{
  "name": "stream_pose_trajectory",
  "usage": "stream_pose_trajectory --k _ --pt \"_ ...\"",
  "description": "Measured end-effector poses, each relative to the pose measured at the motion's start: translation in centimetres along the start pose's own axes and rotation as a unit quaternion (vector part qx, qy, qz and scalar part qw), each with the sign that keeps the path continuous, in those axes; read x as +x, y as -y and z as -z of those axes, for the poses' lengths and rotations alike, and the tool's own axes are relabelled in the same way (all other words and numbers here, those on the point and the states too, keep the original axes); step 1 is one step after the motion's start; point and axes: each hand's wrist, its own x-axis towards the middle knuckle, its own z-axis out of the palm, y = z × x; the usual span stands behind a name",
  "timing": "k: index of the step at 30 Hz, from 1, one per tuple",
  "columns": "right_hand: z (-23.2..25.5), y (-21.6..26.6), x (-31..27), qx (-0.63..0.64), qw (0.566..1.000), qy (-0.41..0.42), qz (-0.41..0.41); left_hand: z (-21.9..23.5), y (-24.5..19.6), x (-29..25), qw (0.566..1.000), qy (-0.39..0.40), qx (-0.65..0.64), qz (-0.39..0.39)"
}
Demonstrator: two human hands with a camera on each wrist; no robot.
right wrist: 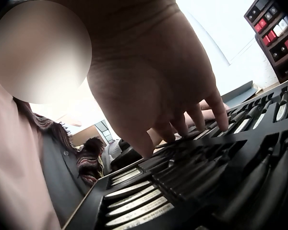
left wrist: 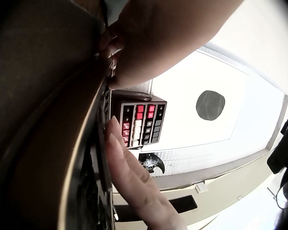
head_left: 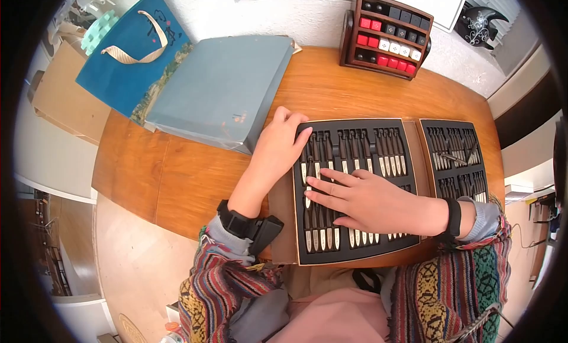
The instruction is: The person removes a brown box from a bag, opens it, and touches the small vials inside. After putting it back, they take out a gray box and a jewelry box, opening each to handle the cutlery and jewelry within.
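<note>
An unfolded case (head_left: 283,224) holds a black tray (head_left: 354,195) with rows of slim dark pieces whose ends are silvery and marked. At its far left corner is my left hand (head_left: 278,145), the thumb inside the rim and the fingers over the outer edge, gripping the case. My right hand (head_left: 378,204) lies low across the tray with spread, nearly straight fingers. Its fingertips touch the pieces on the left side, where one slim dark piece (head_left: 307,192) sits out of line with its row. From the right wrist view, those fingers (right wrist: 221,115) point down at the slots.
Beside the case on the right is a second filled black tray (head_left: 455,177), some pieces lying crosswise. Far left stand a grey-blue box (head_left: 216,88) and a blue paper bag (head_left: 121,65). A wooden rack (head_left: 349,59) of dice is at the back of the wooden table (head_left: 136,171).
</note>
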Motion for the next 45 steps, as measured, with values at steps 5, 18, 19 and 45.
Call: stream_pose_trajectory --k 5,18,19,45 --pt "-0.1 -0.1 0.2 -0.031 0.999 -0.021 0.001 0.0 0.0 0.1 1.000 0.005 0.000 0.004" --pt "0.1 -1.1 0.4 -0.012 0.999 -0.032 0.030 0.0 0.1 0.0 1.000 0.019 0.010 0.017" --pt "0.0 -1.3 0.5 -0.022 0.999 -0.031 0.034 0.1 0.1 0.0 1.000 0.020 0.010 0.018" --pt "0.1 -1.2 -0.8 0.034 0.999 0.002 0.038 0.0 0.2 0.1 1.000 0.013 0.008 0.012"
